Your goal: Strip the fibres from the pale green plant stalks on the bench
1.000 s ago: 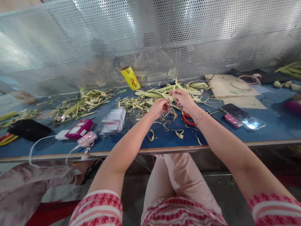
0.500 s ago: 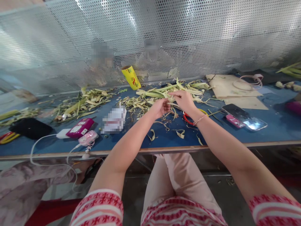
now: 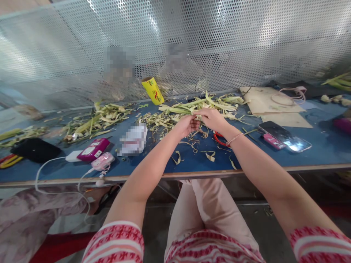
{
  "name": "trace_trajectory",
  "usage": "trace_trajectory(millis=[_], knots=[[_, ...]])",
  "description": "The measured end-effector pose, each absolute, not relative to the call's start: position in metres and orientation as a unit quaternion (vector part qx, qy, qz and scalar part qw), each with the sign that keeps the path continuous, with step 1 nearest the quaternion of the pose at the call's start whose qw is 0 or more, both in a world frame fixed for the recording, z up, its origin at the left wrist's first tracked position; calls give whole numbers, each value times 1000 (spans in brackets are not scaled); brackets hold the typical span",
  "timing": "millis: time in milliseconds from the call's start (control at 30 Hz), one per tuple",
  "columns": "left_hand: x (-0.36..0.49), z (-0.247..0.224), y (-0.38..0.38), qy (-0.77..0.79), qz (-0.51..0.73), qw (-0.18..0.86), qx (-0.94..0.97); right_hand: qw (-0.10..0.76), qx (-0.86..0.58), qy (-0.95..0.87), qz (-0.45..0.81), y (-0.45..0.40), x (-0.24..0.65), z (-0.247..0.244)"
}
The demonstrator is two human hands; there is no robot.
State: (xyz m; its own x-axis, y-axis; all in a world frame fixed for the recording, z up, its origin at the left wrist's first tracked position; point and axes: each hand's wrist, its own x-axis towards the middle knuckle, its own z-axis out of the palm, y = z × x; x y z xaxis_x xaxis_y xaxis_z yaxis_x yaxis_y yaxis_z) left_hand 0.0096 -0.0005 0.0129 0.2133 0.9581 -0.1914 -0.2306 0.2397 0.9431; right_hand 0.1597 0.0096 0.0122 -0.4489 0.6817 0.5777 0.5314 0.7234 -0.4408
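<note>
Long pale green husk strips [image 3: 181, 109] lie in a heap on the blue table just beyond my hands. My left hand [image 3: 188, 125] has its fingers curled inward; what it holds is too small to make out. Bent over it, my right hand [image 3: 208, 117] brings its closed fingertips against the left fingertips, and anything between them is hidden. Curly dry shreds [image 3: 153, 120] spread to the left of my hands. Red-handled scissors [image 3: 218, 139] lie partly under my right wrist.
A yellow roll [image 3: 153, 90] leans near the perforated metal screen [image 3: 236, 44]. At right are brown paper sheets [image 3: 263, 102] and a phone [image 3: 297, 142]. To the left sit another husk pile [image 3: 90, 122], a purple device [image 3: 93, 149] and a black pouch [image 3: 35, 149].
My right hand has moved slightly left and down, its fingertips now meeting my left hand. The left hand has barely moved.
</note>
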Motion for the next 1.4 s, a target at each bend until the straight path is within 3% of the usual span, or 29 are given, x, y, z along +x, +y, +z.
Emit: trace_trajectory(millis=[1400], knots=[[8,13,0,424,495,626,429,371,-378,-836,143,-3,158,19]])
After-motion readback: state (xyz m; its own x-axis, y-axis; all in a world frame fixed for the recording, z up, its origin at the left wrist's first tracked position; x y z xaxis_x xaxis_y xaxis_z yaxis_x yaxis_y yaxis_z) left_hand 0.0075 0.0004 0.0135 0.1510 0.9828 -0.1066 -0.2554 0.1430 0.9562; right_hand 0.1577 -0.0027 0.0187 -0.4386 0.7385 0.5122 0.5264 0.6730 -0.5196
